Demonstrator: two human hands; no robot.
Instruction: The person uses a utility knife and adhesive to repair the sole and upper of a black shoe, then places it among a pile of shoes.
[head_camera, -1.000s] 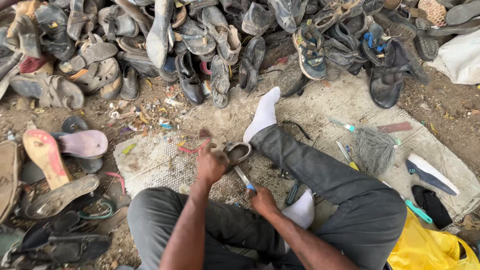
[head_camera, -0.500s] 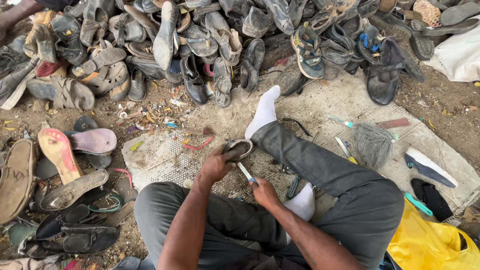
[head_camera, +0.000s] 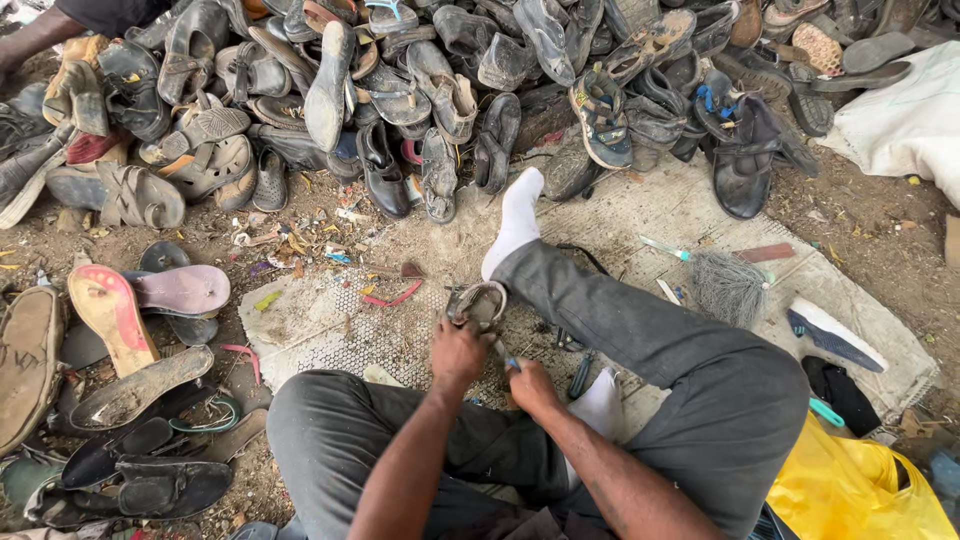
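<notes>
At six o'clock, the left hand (head_camera: 458, 352) is closed around the heel end of a worn sandal (head_camera: 477, 303), held just above the mat (head_camera: 330, 330). Beside it at five o'clock, the right hand (head_camera: 530, 385) is curled tight on a small blue-handled tool (head_camera: 506, 357) touching the sandal. At twelve o'clock lies a heap of old shoes (head_camera: 450, 90).

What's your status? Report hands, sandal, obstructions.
Left hand gripping worn sandal. Right hand holding small blade tool at it. Own leg alongside, nothing blocking.
</notes>
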